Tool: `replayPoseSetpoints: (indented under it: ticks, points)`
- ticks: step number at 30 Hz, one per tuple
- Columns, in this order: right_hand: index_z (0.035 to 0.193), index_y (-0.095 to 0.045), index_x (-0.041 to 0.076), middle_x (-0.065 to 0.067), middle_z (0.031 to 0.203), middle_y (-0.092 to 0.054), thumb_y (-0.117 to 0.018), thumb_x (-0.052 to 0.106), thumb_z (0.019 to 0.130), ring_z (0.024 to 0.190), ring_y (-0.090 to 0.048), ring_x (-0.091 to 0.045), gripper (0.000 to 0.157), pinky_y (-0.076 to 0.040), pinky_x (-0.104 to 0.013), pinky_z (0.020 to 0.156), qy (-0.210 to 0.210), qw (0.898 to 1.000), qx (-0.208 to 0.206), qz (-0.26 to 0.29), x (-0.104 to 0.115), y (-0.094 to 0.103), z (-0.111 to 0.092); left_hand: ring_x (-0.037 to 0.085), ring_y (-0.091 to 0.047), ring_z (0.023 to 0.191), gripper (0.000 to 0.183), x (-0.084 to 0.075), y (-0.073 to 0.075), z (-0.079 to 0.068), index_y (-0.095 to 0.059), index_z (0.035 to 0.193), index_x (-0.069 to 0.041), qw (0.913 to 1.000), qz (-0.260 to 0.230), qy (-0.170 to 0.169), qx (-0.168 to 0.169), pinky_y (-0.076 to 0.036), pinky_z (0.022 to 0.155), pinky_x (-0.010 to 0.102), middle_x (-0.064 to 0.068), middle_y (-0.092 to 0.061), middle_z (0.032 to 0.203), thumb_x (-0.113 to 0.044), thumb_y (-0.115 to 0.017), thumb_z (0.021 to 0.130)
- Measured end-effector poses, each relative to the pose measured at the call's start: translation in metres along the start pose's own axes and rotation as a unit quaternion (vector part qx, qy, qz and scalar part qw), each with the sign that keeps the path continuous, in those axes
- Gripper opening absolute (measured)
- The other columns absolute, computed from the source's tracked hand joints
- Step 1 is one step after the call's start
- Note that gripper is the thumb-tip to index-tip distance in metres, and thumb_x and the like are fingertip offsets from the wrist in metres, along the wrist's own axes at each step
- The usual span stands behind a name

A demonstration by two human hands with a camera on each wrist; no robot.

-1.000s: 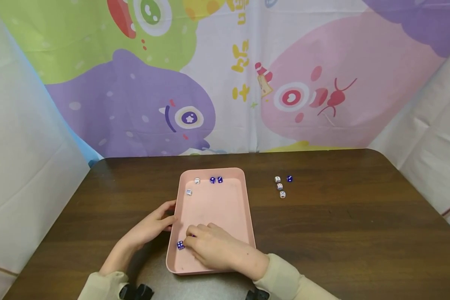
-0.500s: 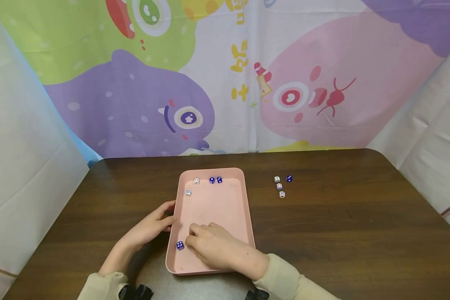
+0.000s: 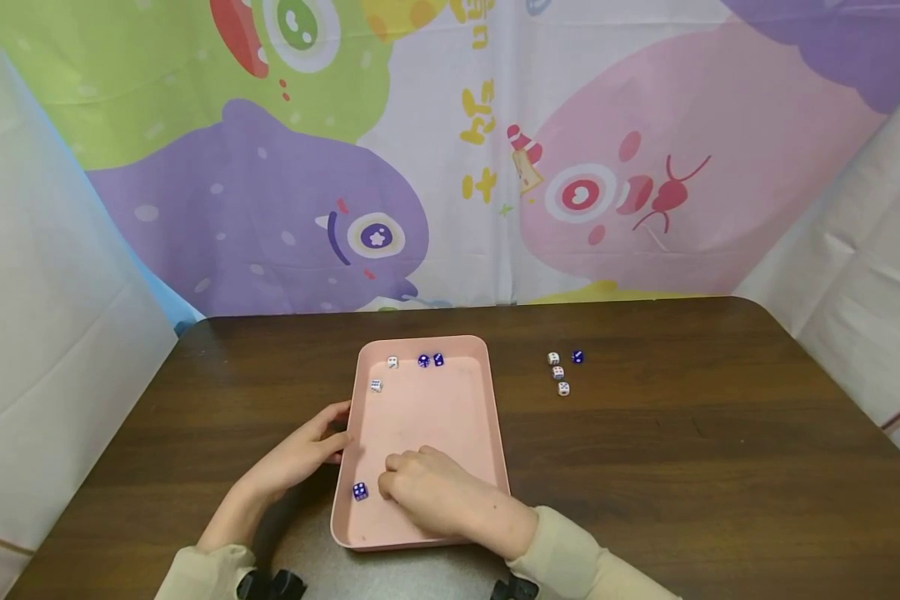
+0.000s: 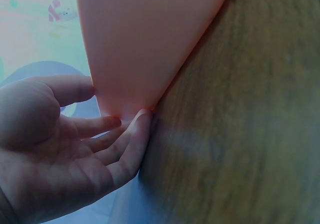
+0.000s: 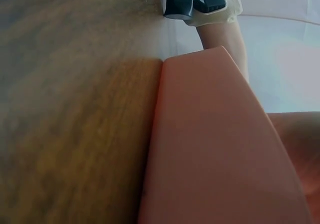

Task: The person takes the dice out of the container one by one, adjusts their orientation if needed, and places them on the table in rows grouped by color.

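Note:
A pink tray (image 3: pixel 465 417) lies on the table, seen from outside in both wrist views. My left hand (image 3: pixel 300 450) holds its left side, thumb at the rim and fingers against the outer wall, as the left wrist view shows. My right hand (image 3: pixel 435 492) is low over the tray's near half with its fingers curled; what it grips is hidden now, though blue showed between the fingers earlier. Just left of it sits a blue die (image 3: pixel 360 492). At the tray's far end are two blue dice (image 3: pixel 423 361) and two white dice (image 3: pixel 392 362).
On the table (image 3: pixel 682 433), right of the tray, stand three white dice (image 3: pixel 558 373) in a slanting row, with another blue die (image 3: pixel 578 357) beside them. A cartoon-printed cloth (image 3: pixel 450 167) hangs behind the table's far edge.
My right hand has shifted slightly right, away from the near blue die, and its fingers have curled in further. The blue spot between them is no longer visible. My left hand stays put.

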State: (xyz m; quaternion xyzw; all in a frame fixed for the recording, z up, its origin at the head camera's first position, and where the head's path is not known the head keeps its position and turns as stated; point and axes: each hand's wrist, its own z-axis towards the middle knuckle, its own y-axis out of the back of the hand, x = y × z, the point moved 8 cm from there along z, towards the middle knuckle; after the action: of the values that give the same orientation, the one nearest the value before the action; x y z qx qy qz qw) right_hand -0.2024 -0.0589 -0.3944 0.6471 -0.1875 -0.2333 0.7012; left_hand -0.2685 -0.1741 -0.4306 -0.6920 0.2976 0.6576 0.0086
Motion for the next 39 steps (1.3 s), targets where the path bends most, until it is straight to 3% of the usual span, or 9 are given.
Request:
replayPoseSetpoints:
  ticks: [8, 19, 32, 39]
  points:
    - [0.084, -0.068, 0.02, 0.009, 0.079, -0.058, -0.06, 0.016, 0.084, 0.07, -0.057, -0.004, 0.009, -0.039, -0.019, 0.059, -0.01, 1.0, -0.012, 0.008, -0.01, 0.006, -0.003, 0.027, -0.052, 0.103, 0.049, 0.002, -0.001, 0.001, -0.029, 0.137, -0.001, 0.9999, 0.009, 0.009, -0.006, -0.048, 0.08, 0.031, 0.023, -0.037, 0.129, -0.015, -0.045, 0.093]
    - [0.089, -0.069, 0.016, 0.005, 0.084, -0.061, -0.061, 0.01, 0.082, 0.075, -0.061, -0.013, 0.012, -0.048, -0.025, 0.072, -0.056, 0.996, -0.01, 0.074, -0.039, 0.011, -0.008, 0.028, -0.051, 0.105, 0.05, 0.002, 0.0, 0.001, -0.028, 0.138, -0.001, 0.9998, 0.011, 0.014, -0.005, -0.048, 0.08, 0.031, 0.023, -0.038, 0.13, -0.015, -0.045, 0.093]
    - [0.089, -0.069, 0.009, 0.0, 0.086, -0.061, -0.057, 0.0, 0.082, 0.079, -0.06, -0.013, 0.017, -0.048, -0.024, 0.071, -0.082, 0.984, -0.081, 0.139, -0.076, 0.029, -0.022, 0.029, -0.051, 0.107, 0.052, 0.0, 0.0, 0.001, -0.026, 0.139, 0.0, 1.0, -0.002, 0.003, 0.001, -0.047, 0.079, 0.031, 0.025, -0.037, 0.13, -0.014, -0.045, 0.093]
    - [0.091, -0.069, 0.008, -0.002, 0.088, -0.061, -0.057, 0.0, 0.082, 0.079, -0.061, -0.014, 0.017, -0.049, -0.026, 0.071, -0.118, 0.978, -0.099, 0.14, -0.097, 0.031, -0.032, 0.029, -0.05, 0.106, 0.052, 0.002, 0.0, 0.002, -0.026, 0.139, 0.002, 1.0, 0.002, 0.0, 0.002, -0.048, 0.079, 0.031, 0.025, -0.038, 0.128, -0.014, -0.046, 0.093]
